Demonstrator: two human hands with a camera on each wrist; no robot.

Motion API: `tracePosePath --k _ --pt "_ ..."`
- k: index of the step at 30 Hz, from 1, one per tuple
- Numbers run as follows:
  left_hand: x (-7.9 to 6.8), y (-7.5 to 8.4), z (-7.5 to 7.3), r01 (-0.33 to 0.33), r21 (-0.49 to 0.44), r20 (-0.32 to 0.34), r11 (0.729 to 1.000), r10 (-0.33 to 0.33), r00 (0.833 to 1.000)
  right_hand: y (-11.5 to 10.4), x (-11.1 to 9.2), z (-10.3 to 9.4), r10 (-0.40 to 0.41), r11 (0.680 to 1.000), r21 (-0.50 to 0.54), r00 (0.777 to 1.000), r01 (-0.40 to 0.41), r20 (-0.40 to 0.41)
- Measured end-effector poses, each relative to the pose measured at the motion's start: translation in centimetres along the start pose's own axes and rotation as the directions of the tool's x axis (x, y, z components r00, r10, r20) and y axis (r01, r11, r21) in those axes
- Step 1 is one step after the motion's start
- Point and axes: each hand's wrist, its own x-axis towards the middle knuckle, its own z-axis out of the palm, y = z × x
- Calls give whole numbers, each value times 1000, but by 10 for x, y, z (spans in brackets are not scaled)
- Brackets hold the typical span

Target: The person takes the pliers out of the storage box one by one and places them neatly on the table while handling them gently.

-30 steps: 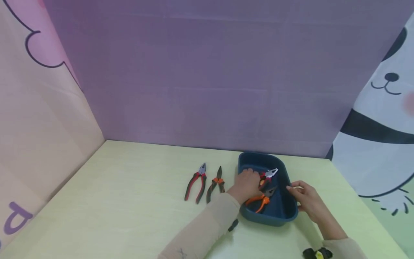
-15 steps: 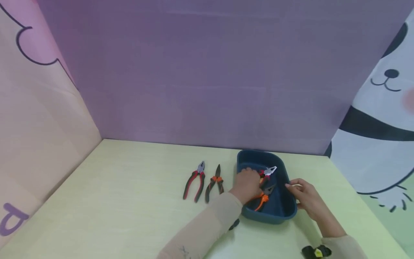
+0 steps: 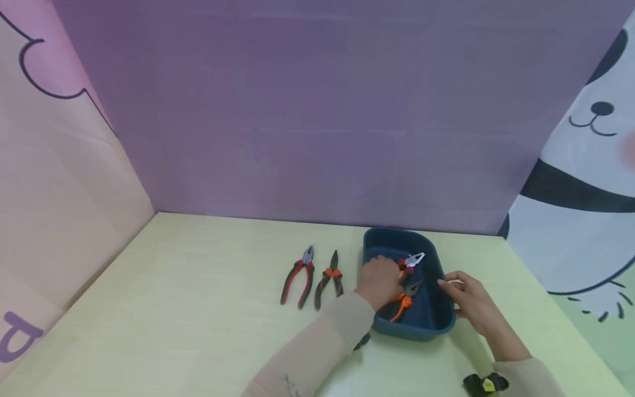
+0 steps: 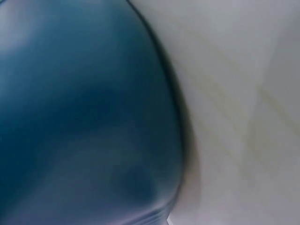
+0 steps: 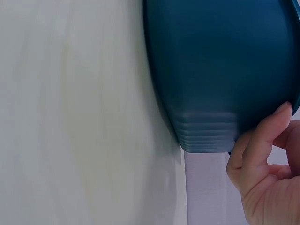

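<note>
A dark blue plastic bin (image 3: 407,332) stands near the table's back edge, right of centre. My left hand (image 3: 381,280) reaches over its left side into it, back of the hand up; the fingertips are hidden and I cannot tell whether they grip anything. Beside that hand in the bin lie orange-handled pliers (image 3: 405,302), partly covered by it, and red-handled pliers (image 3: 413,261) with bright jaws. My right hand (image 3: 468,300) holds the bin's right rim, seen in the right wrist view with fingers (image 5: 262,136) at the wall and rim. The left wrist view shows only the bin's outer wall (image 4: 103,117) and tabletop.
Left of the bin, red-and-black pliers (image 3: 300,275) and orange-and-black long-nose pliers (image 3: 329,278) lie on the pale table (image 3: 198,286). A dark object (image 3: 362,342) shows partly behind the left forearm. Purple cloth (image 3: 317,110) closes off the back.
My left hand has shifted slightly right within the bin and covers more of the orange pliers' handles. The right hand keeps its hold on the rim. The head view has shifted a little.
</note>
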Motion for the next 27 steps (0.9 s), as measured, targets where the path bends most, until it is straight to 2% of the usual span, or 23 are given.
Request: tracePosePath --k 9,27 --pt "3 6 2 49 26 30 998 -50 998 1 0 0 5 1000 8 1000 -5 0" --pt "4 5 3 21 32 3 999 -21 1000 2 1 0 17 1000 -10 1000 -17 -1"
